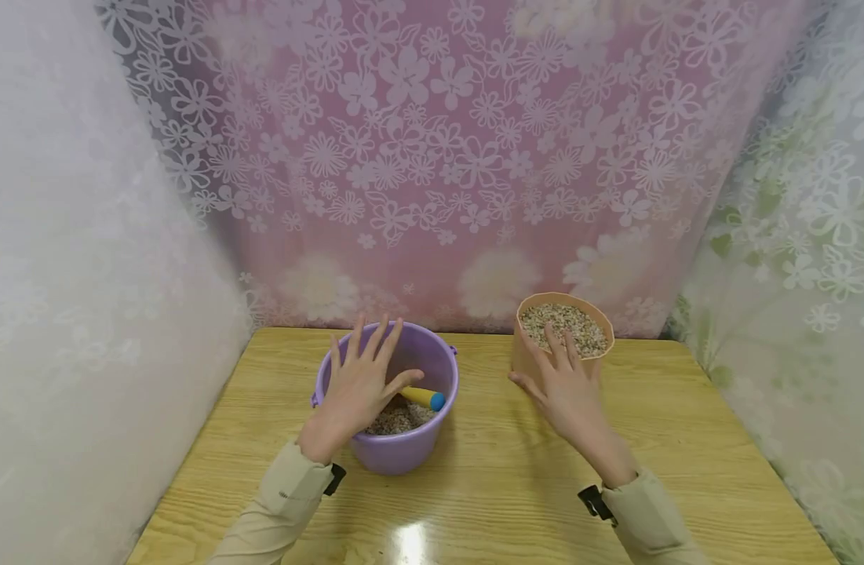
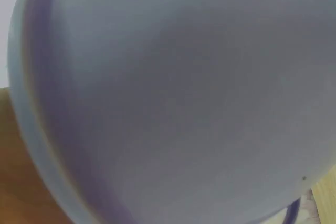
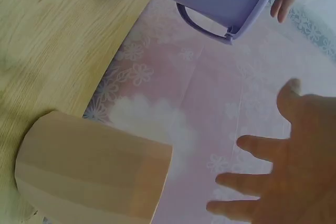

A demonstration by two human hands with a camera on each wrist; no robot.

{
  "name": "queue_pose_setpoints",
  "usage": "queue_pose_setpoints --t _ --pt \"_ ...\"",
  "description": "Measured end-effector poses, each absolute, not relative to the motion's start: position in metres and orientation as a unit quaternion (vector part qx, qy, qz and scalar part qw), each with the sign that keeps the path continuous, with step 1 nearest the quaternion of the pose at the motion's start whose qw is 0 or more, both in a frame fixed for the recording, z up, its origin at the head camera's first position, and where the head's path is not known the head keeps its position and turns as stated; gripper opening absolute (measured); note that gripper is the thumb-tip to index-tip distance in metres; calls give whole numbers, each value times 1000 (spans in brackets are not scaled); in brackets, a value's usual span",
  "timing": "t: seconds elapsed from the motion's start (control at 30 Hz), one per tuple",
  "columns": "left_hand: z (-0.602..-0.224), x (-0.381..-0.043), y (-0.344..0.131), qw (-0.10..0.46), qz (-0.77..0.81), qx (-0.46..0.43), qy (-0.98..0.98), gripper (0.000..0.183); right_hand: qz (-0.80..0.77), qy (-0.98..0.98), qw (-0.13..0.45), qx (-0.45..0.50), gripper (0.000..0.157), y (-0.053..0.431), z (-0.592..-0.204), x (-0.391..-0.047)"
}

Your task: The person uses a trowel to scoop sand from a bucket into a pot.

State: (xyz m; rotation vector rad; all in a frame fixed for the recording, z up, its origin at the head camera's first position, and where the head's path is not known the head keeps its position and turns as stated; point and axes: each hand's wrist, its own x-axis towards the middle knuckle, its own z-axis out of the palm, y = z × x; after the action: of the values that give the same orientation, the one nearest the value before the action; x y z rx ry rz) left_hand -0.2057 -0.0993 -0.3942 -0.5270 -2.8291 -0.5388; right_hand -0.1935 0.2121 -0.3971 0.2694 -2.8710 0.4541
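Observation:
A purple bucket (image 1: 403, 453) stands on the left part of the table, with small pale pebbles or grains (image 1: 401, 420) in it. Lying inside is a yellow handle with a blue end (image 1: 437, 401); the rest of that tool is hidden. My left hand (image 1: 357, 392) is spread above the bucket, fingers apart, holding nothing. Toward the back right is an orange tub (image 1: 526, 362) filled with similar grains (image 1: 569, 326). Near its front side my right hand (image 1: 569, 396) hovers with spread fingers; the right wrist view shows a gap between hand and tub (image 3: 94, 166).
The wooden table (image 1: 488, 471) carries both containers. A pink flowered curtain (image 1: 417, 173) hangs behind its back edge, and pale sheets (image 1: 85, 275) flank it left and right. The bucket's purple carrying handle (image 3: 202, 29) shows in the right wrist view.

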Motion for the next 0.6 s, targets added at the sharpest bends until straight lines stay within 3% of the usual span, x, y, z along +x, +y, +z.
queue_pose_setpoints --t 0.23,0.37,0.6 --pt "-373 -200 -87 202 -251 -187 -928 46 199 -948 228 98 35 228 -391 -191" --pt "-357 -191 -70 237 -277 -206 -908 34 216 -932 280 77 35 240 -384 -188" --pt "-344 -174 -29 250 -284 -244 -893 35 196 -911 355 71 31 264 -379 -189"
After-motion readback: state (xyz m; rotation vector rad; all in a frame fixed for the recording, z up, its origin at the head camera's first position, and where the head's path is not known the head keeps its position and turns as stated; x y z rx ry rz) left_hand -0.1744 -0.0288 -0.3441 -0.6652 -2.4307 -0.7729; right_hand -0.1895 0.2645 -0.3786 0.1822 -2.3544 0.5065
